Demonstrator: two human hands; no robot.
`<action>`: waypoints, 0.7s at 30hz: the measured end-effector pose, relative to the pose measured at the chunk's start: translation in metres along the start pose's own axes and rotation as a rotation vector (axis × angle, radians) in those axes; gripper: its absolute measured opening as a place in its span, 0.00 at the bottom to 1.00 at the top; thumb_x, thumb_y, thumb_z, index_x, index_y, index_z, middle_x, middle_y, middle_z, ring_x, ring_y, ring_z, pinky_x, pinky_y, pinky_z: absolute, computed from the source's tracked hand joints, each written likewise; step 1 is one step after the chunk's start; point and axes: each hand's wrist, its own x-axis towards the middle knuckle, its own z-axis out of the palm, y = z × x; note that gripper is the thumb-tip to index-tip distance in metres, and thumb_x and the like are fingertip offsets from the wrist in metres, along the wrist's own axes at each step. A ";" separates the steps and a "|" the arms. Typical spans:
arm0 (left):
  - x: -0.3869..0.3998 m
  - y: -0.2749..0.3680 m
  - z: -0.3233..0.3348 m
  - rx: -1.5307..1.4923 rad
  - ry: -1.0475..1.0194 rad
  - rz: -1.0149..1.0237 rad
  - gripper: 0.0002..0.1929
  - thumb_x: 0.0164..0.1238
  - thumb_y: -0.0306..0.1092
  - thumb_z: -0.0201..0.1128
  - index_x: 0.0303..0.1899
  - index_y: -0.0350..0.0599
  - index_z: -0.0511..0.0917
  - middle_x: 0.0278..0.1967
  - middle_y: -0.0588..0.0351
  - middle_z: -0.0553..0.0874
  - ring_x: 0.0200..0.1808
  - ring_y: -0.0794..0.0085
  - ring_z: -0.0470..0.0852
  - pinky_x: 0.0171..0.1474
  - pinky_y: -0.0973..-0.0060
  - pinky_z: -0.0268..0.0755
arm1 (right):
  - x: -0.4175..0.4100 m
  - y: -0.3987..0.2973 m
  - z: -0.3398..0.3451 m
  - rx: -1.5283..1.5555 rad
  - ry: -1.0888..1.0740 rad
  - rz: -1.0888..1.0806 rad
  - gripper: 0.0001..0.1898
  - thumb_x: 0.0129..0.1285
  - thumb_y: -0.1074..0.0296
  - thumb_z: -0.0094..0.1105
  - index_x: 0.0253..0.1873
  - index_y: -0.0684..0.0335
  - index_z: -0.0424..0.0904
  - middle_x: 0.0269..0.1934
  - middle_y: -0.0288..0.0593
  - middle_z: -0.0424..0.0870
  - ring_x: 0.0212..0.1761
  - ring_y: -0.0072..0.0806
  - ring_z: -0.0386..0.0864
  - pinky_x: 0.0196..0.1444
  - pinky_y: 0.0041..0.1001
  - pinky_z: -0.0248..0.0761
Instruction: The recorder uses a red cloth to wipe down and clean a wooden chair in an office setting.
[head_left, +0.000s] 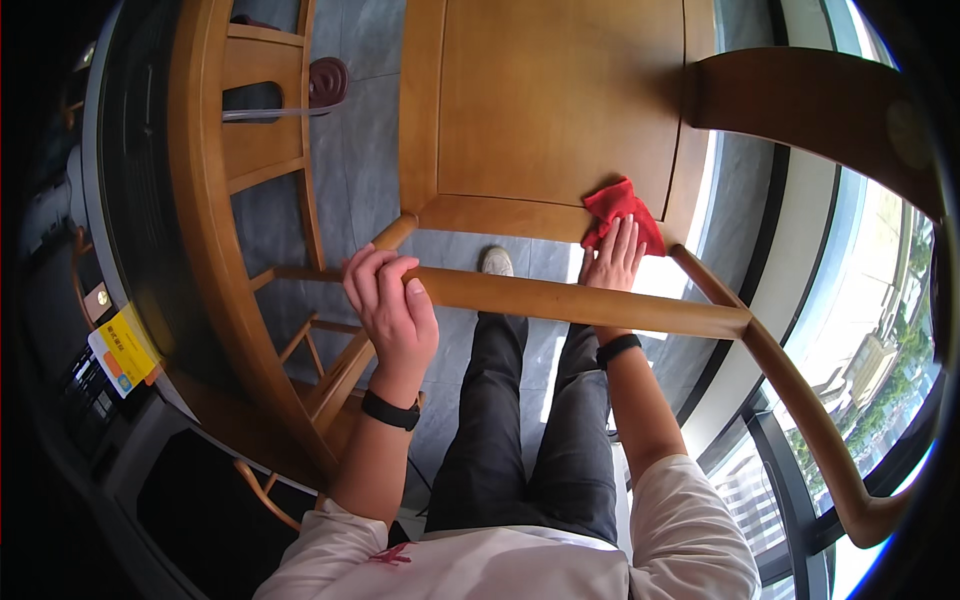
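A wooden armchair with a flat wooden seat (555, 97) stands before me. My left hand (394, 304) is curled around the left end of its wooden armrest (585, 300). My right hand (615, 255) reaches beneath that rail and lies palm down on a red cloth (619, 202), pressing it to the near right corner of the seat. The fingers are stretched out over the cloth, which is bunched at its far side and hangs slightly over the seat's edge. The chair's curved wooden backrest (795, 97) rises at the right.
A dark-topped table with a wooden edge (210, 225) runs along the left, a yellow printed card (127, 349) at its near end. Another wooden chair (262, 142) is beside it, near a coiled dark red item (328, 82). Tall windows (847, 300) line the right. My shoe (496, 261) is on grey floor tiles.
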 end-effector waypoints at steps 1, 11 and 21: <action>0.000 0.000 0.000 -0.003 0.017 0.001 0.10 0.73 0.32 0.50 0.46 0.40 0.78 0.51 0.46 0.77 0.62 0.45 0.70 0.69 0.45 0.58 | -0.001 0.003 -0.002 0.029 0.012 0.048 0.33 0.73 0.60 0.52 0.77 0.71 0.57 0.79 0.61 0.55 0.82 0.52 0.52 0.80 0.56 0.43; 0.002 0.000 0.009 0.036 0.006 0.030 0.11 0.75 0.33 0.49 0.46 0.39 0.78 0.52 0.44 0.77 0.62 0.45 0.70 0.68 0.48 0.59 | 0.035 -0.186 0.026 0.326 -0.097 -0.530 0.31 0.67 0.63 0.53 0.75 0.58 0.67 0.79 0.39 0.62 0.80 0.37 0.59 0.80 0.47 0.49; -0.002 -0.005 0.003 0.068 0.000 0.038 0.12 0.75 0.30 0.45 0.49 0.38 0.77 0.53 0.44 0.78 0.62 0.46 0.71 0.68 0.50 0.59 | 0.042 -0.015 0.010 0.022 0.189 0.091 0.28 0.73 0.60 0.47 0.75 0.62 0.67 0.78 0.49 0.63 0.80 0.46 0.59 0.79 0.54 0.46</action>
